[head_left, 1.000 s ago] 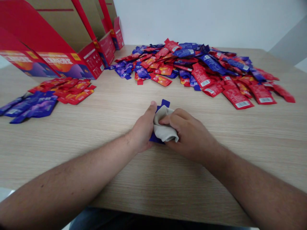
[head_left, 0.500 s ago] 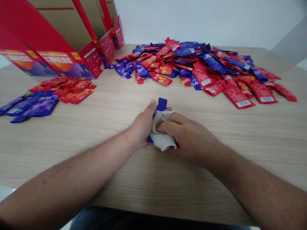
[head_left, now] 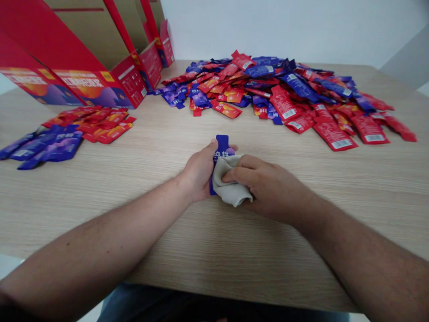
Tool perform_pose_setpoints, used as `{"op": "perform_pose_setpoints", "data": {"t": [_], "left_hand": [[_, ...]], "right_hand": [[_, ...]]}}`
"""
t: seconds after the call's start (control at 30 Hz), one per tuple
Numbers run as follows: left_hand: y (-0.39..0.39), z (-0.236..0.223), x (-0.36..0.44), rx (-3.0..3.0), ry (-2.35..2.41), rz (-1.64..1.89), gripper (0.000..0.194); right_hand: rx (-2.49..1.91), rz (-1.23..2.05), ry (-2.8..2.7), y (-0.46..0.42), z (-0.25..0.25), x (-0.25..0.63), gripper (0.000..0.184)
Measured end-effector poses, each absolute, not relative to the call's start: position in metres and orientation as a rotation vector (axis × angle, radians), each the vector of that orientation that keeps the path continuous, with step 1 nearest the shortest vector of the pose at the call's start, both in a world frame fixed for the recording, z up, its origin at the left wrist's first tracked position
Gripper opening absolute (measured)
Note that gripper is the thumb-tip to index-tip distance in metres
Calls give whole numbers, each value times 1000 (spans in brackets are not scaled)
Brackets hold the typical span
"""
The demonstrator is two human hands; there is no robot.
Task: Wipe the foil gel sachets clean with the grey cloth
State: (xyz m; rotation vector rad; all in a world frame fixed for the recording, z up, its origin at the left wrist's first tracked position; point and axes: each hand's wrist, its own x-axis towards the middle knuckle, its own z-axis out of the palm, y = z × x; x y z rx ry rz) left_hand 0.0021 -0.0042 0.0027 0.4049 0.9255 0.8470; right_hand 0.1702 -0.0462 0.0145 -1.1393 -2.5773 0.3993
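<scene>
Wood-grain table [head_left: 234,264] — red cardboard display boxes [head_left: 77,76] standing along far left, big mixed heap of red and purple sachets [head_left: 284,94] across far right. At left, two separate groups: red sachets [head_left: 90,125] just beside purple sachets [head_left: 47,145]. Mid-table: left hand [head_left: 199,172] closed on a purple sachet [head_left: 221,147], top end poking out farther side; right hand [head_left: 271,188] curled tight, pressing a beige cloth [head_left: 231,181] against the sachet — no gap between hands.
</scene>
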Motion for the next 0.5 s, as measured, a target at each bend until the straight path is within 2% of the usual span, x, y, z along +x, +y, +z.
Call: {"op": "perform_pose_setpoints", "data": {"t": [0.13,0.33,0.5], "left_hand": [[-1,0,1,387,853,880,49],[-1,1,2,379,938,875,51],[2,-4,1,388,886,866,48]], "right_hand": [[-1247,318,-2441,-43,9,173,42],[-1042,543,-2641,-50,10,166,29],[-1147,410,-2501,-41,8,175,40]]}}
